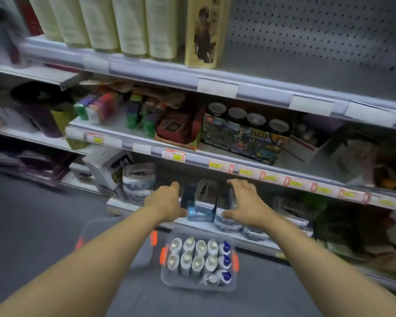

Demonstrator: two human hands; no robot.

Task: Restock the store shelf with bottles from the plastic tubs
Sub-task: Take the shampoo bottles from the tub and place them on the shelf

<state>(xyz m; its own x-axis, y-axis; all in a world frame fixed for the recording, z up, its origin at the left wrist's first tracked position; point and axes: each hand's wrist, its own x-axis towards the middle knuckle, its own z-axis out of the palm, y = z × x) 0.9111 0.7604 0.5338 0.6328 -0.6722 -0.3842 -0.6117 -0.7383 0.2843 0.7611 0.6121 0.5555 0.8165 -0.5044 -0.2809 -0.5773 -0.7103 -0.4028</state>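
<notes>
Clear plastic tub with orange latches (198,261) sits on the grey floor (32,225), just in front of the bottom white metal shelf (192,223). Inside the tub: upright white-capped bottles (193,255) in two rows, blue-and-white bottles (224,261) along the tub's right side, one bottle lying down at the near right corner. A second clear tub (114,234), to the left of the first, is mostly hidden by the left forearm.

Above the tub, both hands reach into the bottom shelf. Left hand (167,202) and right hand (245,202) are apart, fingers spread and slightly bent around a cluster of wrapped blue-grey packs (204,202). Right thumb touches a pack; whether the left hand grips anything, cannot tell.

Further above the tub: middle shelf with colourful boxes (238,138) and yellow price tags (215,165); top shelf with tall pale cream bottles (133,24).
</notes>
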